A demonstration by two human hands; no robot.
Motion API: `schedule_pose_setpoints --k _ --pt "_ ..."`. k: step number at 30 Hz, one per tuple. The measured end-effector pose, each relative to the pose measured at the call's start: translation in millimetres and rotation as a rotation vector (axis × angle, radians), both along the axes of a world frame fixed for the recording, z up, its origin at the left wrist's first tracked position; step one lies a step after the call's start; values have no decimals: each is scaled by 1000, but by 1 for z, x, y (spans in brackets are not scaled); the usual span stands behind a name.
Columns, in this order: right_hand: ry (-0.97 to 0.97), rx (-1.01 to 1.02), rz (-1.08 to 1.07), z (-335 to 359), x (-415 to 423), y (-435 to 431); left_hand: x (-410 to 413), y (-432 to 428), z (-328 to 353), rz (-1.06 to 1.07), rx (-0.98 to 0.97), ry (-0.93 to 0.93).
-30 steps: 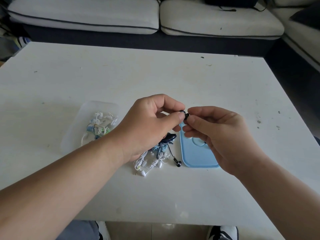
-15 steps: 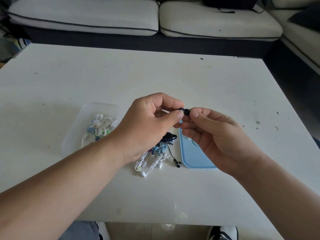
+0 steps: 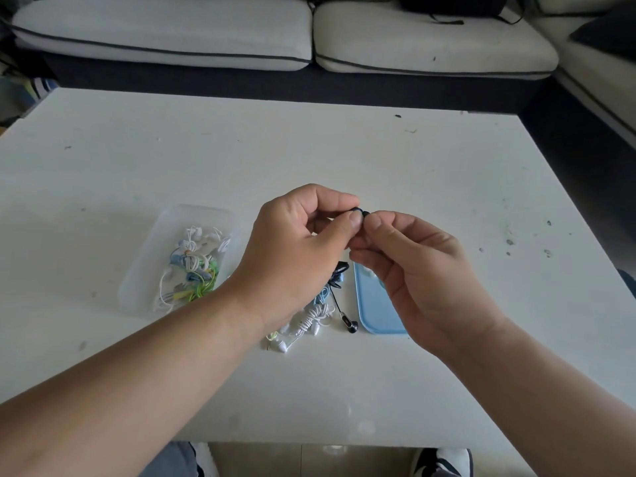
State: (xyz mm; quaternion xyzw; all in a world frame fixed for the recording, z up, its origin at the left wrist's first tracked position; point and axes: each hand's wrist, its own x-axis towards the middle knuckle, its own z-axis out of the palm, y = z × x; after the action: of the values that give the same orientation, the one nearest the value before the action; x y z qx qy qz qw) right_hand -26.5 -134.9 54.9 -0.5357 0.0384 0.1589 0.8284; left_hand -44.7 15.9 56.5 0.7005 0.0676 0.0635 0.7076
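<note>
1. Left hand (image 3: 296, 249), centre of frame: the grip is a thumb-and-forefinger pinch on a small black earbud (image 3: 358, 211). The other fingers are curled in.
2. Right hand (image 3: 423, 270), just right of centre: its grip pinches the same earbud from the opposite side. The lower fingers are loosely curled beneath.
3. The earbud sits mid-frame between the two sets of fingertips, held clear above the white worktop (image 3: 378, 160). It's mostly covered, so I can't tell its shape.
4. A black cable (image 3: 335, 299) shows below the hands and runs down to a second black earbud (image 3: 351, 326) lying on the worktop. Its upper run is hidden behind the hands.
5. A blue lid (image 3: 375, 315) lies flat just right of that second earbud, partly behind the right hand.
6. A coiled white earphone set (image 3: 311, 320) lies below the left wrist, with a light-blue set (image 3: 322, 295) just above it. Both are on the worktop.
7. A clear plastic box (image 3: 196, 215) sits left of centre and holds bundled earphones (image 3: 192, 266) in white, blue and green.
8. A sofa (image 3: 172, 32) runs across the top of the frame.
</note>
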Motion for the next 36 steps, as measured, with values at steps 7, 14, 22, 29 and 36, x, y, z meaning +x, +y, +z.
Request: schedule_pose_setpoints --k 7,14,22,29,36 --pt "59 51 -28 2 -1 2 0 -5 2 40 -54 -2" --pt "44 88 14 5 -2 1 -1 -6 5 36 -84 4" --pt "-33 -11 -5 2 1 -2 -1 -4 3 1 -44 17" --pt "-146 -131 -1 1 4 -2 -2 -3 1 30 -4 -6" --pt "-11 11 117 6 9 -8 0 0 3 5 -40 -10"
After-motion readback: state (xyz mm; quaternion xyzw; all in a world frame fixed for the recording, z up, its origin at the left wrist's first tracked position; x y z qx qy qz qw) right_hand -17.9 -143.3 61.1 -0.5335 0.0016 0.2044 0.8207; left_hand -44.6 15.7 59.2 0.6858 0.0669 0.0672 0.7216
